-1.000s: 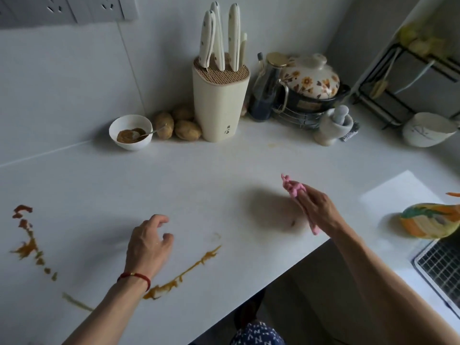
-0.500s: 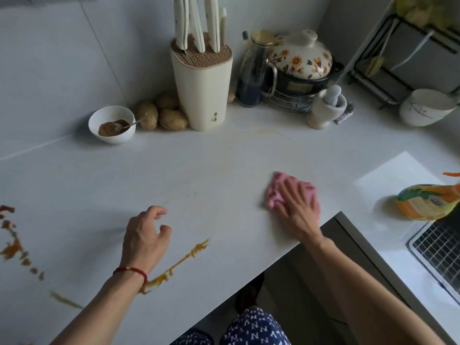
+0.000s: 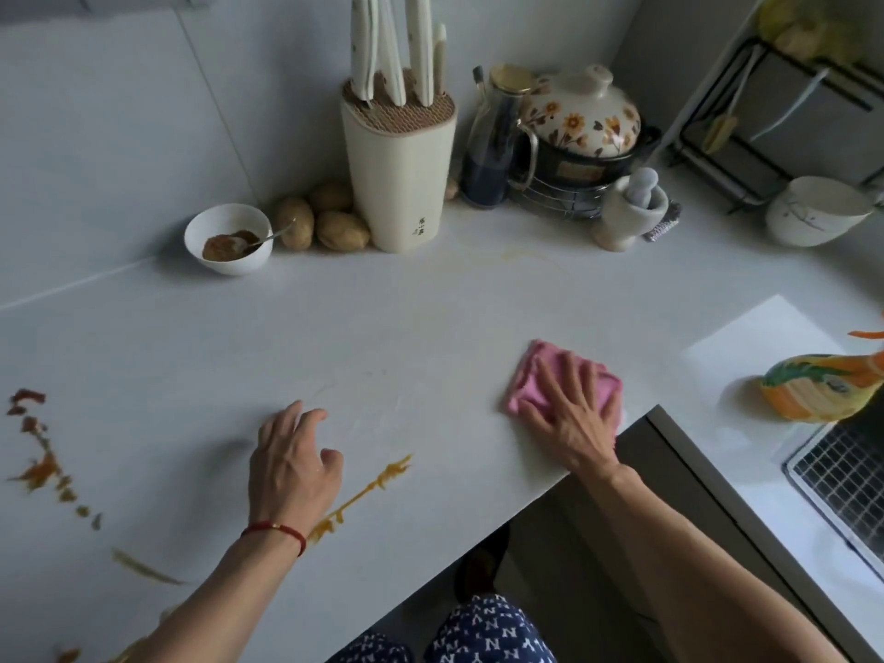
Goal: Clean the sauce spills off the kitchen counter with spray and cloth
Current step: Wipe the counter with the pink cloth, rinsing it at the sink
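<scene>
Countertop: flat right hand [image 3: 571,416] atop cloth [image 3: 531,380]

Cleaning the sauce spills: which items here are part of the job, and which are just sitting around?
Part of the job:
pink cloth under the right hand
spray bottle
yellow sauce streak
red-brown sauce trail
left hand

Just sitting around:
sauce bowl
potatoes
knife block
floral pot
mortar

right hand [image 3: 571,418] flat on pink cloth [image 3: 531,380]
</scene>
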Action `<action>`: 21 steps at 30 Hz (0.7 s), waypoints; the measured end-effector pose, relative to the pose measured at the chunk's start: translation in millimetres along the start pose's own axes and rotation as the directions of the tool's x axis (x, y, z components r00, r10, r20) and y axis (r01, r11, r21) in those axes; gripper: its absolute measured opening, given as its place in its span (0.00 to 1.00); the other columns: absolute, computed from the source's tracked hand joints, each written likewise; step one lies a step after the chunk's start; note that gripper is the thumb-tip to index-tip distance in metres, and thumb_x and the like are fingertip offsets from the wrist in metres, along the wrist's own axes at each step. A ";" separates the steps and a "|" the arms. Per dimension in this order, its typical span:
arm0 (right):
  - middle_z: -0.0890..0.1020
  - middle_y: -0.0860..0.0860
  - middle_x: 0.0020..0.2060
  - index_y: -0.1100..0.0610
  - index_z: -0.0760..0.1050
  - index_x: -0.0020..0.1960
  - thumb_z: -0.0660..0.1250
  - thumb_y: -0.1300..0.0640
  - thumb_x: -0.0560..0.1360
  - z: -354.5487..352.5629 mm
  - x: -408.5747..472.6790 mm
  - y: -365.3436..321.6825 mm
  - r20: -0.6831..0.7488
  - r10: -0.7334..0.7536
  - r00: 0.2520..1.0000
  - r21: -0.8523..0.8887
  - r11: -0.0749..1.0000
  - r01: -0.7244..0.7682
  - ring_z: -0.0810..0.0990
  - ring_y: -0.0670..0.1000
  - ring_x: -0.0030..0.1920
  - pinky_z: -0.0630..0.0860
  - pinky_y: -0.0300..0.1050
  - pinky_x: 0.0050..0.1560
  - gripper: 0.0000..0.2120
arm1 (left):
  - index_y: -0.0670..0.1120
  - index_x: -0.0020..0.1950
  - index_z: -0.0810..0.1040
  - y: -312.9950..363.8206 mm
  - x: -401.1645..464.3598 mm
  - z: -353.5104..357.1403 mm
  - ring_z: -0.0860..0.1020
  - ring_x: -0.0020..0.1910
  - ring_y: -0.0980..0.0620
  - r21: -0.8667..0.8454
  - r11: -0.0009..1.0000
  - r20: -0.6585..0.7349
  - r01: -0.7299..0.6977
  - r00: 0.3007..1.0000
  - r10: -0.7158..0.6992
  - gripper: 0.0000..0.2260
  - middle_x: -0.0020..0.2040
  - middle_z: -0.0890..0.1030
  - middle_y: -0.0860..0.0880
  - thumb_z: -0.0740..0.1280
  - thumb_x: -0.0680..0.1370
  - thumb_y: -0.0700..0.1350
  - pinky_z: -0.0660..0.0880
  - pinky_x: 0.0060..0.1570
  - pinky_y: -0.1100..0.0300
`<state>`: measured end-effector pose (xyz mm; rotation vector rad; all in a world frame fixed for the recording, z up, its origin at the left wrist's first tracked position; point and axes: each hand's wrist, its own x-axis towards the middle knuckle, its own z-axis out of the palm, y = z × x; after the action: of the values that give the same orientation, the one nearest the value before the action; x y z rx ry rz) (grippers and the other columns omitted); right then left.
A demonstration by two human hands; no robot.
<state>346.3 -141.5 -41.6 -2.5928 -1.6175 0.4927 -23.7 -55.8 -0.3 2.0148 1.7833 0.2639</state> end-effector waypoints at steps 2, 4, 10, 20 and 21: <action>0.35 0.39 0.82 0.32 0.41 0.82 0.44 0.28 0.80 2.1 -8.1 -26.0 0.030 -0.017 0.999 0.070 0.997 0.014 0.31 0.57 0.82 0.30 0.76 0.74 0.32 | 0.42 0.63 0.80 -5.9 -2.4 -2.9 0.70 0.69 0.38 -0.029 0.999 -0.029 0.044 0.999 -0.045 0.20 0.69 0.76 0.40 0.71 0.71 0.36 0.69 0.69 0.45; 0.40 0.35 0.81 0.32 0.46 0.82 0.46 0.32 0.83 18.4 -20.1 -88.5 0.036 -0.194 0.980 0.121 0.975 0.188 0.32 0.55 0.82 0.31 0.74 0.75 0.28 | 0.41 0.65 0.79 -8.1 -3.6 -3.3 0.68 0.71 0.39 -0.051 0.995 -0.022 0.086 0.996 -0.088 0.20 0.71 0.74 0.39 0.70 0.72 0.36 0.66 0.71 0.46; 0.49 0.38 0.83 0.35 0.54 0.82 0.54 0.38 0.85 39.1 34.9 -204.3 0.156 -0.590 0.793 0.090 0.808 0.583 0.41 0.51 0.84 0.38 0.72 0.78 0.26 | 0.42 0.72 0.74 -18.3 -7.7 -12.6 0.64 0.75 0.39 0.047 0.990 0.044 0.130 0.990 -0.132 0.25 0.77 0.67 0.40 0.69 0.74 0.41 0.61 0.75 0.48; 0.42 0.37 0.81 0.34 0.51 0.83 0.46 0.29 0.78 44.5 -10.5 -191.4 0.162 -0.600 0.783 0.077 0.799 0.596 0.32 0.53 0.82 0.35 0.74 0.75 0.33 | 0.58 0.71 0.75 -52.3 -3.8 -26.7 0.65 0.74 0.38 0.213 0.966 0.111 0.143 0.979 -0.169 0.25 0.77 0.67 0.44 0.63 0.74 0.54 0.68 0.67 0.39; 0.42 0.37 0.82 0.34 0.50 0.83 0.49 0.30 0.79 50.2 -4.3 -206.5 0.185 -0.665 0.724 0.066 0.743 0.666 0.34 0.53 0.83 0.36 0.75 0.75 0.33 | 0.57 0.70 0.77 -53.2 -3.5 -25.1 0.67 0.71 0.35 0.213 0.967 0.103 0.139 0.981 -0.164 0.25 0.75 0.70 0.42 0.63 0.72 0.55 0.69 0.66 0.38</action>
<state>150.8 -58.1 -45.8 -1.7773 -2.4368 0.6827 -82.3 -50.2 -0.8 1.9683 1.9430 -0.0904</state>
